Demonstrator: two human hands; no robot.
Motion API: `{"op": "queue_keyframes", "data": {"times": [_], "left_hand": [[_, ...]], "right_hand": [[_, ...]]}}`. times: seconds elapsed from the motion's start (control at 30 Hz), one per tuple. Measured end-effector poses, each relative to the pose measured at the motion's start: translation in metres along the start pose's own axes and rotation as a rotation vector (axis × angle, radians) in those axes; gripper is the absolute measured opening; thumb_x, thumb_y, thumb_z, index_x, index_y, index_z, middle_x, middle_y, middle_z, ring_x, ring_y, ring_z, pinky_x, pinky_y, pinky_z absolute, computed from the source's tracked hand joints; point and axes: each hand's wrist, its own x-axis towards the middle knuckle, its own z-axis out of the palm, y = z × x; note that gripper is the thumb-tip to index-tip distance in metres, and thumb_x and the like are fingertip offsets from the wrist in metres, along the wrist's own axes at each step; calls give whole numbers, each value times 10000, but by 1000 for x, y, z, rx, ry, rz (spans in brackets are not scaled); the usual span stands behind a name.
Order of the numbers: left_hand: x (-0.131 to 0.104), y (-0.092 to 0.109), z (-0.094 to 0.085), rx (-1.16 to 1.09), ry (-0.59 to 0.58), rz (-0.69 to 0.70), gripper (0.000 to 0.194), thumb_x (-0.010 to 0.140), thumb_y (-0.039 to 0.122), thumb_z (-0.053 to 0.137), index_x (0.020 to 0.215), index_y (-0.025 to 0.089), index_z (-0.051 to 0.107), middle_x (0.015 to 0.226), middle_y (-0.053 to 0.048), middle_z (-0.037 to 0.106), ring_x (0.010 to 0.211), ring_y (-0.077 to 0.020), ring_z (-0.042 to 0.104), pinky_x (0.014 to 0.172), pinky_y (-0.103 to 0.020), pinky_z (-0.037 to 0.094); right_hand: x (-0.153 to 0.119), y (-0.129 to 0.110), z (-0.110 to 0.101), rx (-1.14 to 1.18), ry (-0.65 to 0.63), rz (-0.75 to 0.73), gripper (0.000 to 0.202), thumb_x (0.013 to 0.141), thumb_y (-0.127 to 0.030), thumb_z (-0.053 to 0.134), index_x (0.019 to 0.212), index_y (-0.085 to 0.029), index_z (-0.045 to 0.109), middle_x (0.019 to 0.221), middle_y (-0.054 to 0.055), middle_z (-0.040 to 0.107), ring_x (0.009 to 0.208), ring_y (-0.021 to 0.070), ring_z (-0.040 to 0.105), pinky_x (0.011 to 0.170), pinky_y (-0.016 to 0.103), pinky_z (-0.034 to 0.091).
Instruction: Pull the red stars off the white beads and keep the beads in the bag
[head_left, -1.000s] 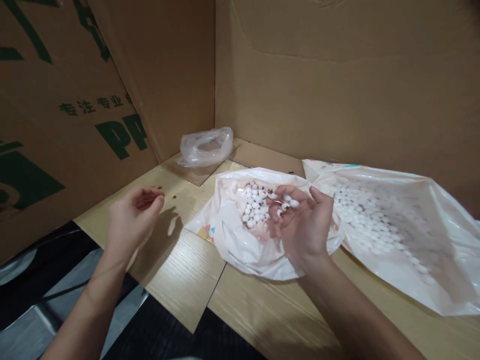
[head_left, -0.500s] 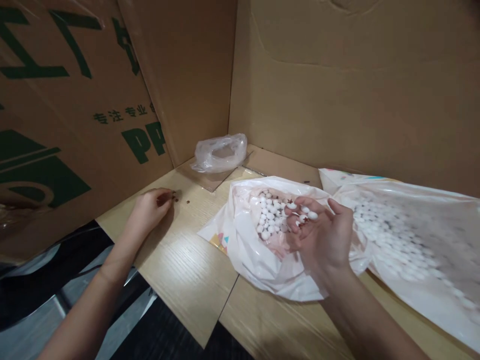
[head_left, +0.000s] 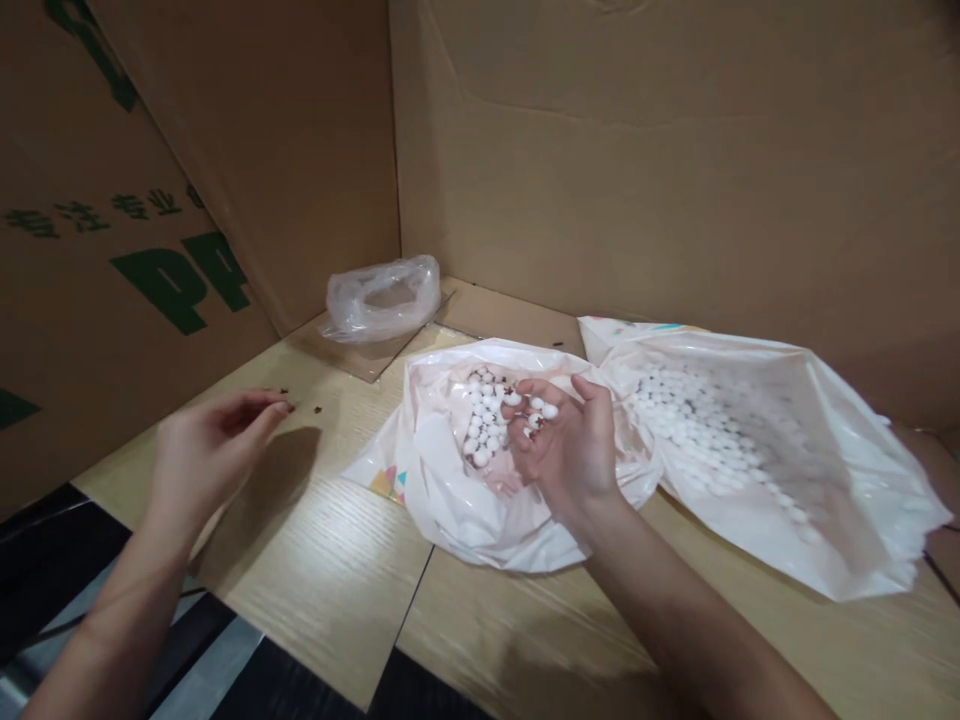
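Note:
My left hand (head_left: 210,440) is raised a little over the left of the table, thumb and forefinger pinched on a small reddish-brown star-shaped piece (head_left: 289,406). A similar loose star-shaped piece (head_left: 318,409) lies on the wood just beyond the fingertips. Palm up, my right hand (head_left: 574,440) cups several small white balls (head_left: 550,411), some with brown star-like tips, in its curled fingers. It hovers over the mouth of an open white plastic bag (head_left: 450,520). Inside that bag, more white balls (head_left: 484,420) with brown bits show.
On the right lies a second white plastic bag (head_left: 847,480) spread with many white balls (head_left: 697,430). A crumpled clear plastic bag (head_left: 382,300) sits in the back corner. Cardboard walls (head_left: 637,180) stand behind and at left. The wooden table (head_left: 322,590) ends at a front edge.
The view has turned right, so the scene shifts left. My left hand has lifted off the table with the small star-shaped piece. My right hand stays over the bag with the balls.

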Motion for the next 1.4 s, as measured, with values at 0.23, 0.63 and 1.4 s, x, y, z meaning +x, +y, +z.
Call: {"op": "queue_keyframes", "data": {"times": [0.23,0.63,1.4], "left_hand": [[-33,62,12,-562,-155,-203,275,484,374,889,650,198,758,728,-85,720,684,-205,688,605,-261,584],[-52,110,53,-870,-606,-131,115,646,242,838,743,258,780,775,-2,741,682,-71,688,631,-62,523],[-51,119,88,-383,-247,768,311,754,76,690,1018,233,636,951,21,692,1052,-157,599,1180,-466,167]], "right_hand": [[-4,2,4,-11,-70,74,438,688,-572,526,798,-151,580,636,30,570,397,97,421,251,181,279],[-6,7,2,-115,-190,15,457,736,-579,500,811,-140,600,648,37,559,409,107,436,265,202,334],[-12,9,9,-187,-266,20,484,749,-603,457,894,-153,563,661,29,527,451,117,461,278,200,361]]}}
